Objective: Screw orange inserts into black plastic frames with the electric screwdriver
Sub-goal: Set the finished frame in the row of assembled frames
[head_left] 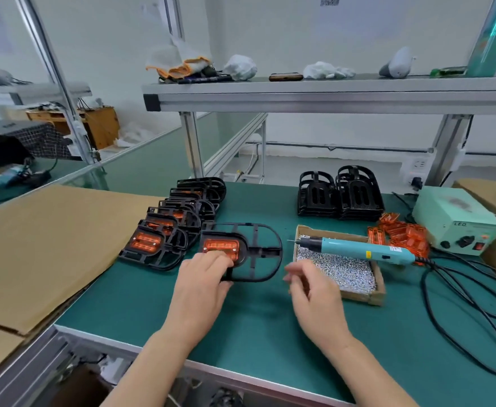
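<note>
Bench (158, 306): 1 black frame (265, 254) lies flat at centre, orange insert (220, 245) seated in it. The electric screwdriver (358, 248) rests across the screw box (378, 292), unheld. Left hand (204, 277) grips the frame's near edge. Right hand (314, 292), beside the box, is blurred: fingers loosely curled, contents indeterminate. Assessment: screw-placement step; next, seat a screw, then take up the driver.

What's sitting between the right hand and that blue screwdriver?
Head view: silver screws in a cardboard tray lie between the right hand and the screwdriver, which rests across that tray.
</note>
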`<state>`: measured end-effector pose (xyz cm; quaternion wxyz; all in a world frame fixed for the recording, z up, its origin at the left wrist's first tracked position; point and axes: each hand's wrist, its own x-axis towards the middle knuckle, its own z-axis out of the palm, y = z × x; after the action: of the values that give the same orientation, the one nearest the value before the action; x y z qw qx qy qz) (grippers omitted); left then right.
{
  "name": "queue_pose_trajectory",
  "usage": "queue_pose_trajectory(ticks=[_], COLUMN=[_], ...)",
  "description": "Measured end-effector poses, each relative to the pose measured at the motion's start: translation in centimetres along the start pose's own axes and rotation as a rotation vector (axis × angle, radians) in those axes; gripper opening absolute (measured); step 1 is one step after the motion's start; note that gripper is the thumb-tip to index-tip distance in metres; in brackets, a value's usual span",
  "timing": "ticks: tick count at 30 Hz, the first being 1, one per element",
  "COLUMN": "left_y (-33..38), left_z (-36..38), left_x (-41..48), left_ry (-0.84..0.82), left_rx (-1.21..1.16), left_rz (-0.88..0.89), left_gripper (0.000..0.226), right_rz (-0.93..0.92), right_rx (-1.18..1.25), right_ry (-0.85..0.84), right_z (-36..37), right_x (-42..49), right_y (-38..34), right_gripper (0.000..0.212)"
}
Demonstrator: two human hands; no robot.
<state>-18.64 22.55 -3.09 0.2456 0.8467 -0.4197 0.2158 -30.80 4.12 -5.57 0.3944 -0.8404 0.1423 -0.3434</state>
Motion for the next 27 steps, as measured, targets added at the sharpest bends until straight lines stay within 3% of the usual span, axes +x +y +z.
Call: queue_pose_trajectory(ticks=[6,11,16,27], left_y=[-5.1,-9.8,-13.0,-14.5], left_z=[0.0,-1.0,-1.7,-1.4], left_x=[-0.7,-2.0,-2.8,-1.7], left_ry=[0.088,0.085,0.013,-0.01], left_rx=[0.103,0.164,0.23,0.175], left_rz=[-0.291,-0.455,-0.488,-0.631], left_gripper=[0.038,0.037,0.04,0.043], right_rz=[-0.249,-0.241,-0.212,-0.169], right_rx=[-0.212,-0.217,-0.216,-0.208], right_ry=[-0.323,-0.326,-0.336,-0.353], right_z=[3.8,3.8,3.9,3.7], right_x=[0.0,0.3,0.5,0.5], right_y=[0.2,0.7,0.6,0.5], right_gripper=[0.018,0.016,0.013,0.015])
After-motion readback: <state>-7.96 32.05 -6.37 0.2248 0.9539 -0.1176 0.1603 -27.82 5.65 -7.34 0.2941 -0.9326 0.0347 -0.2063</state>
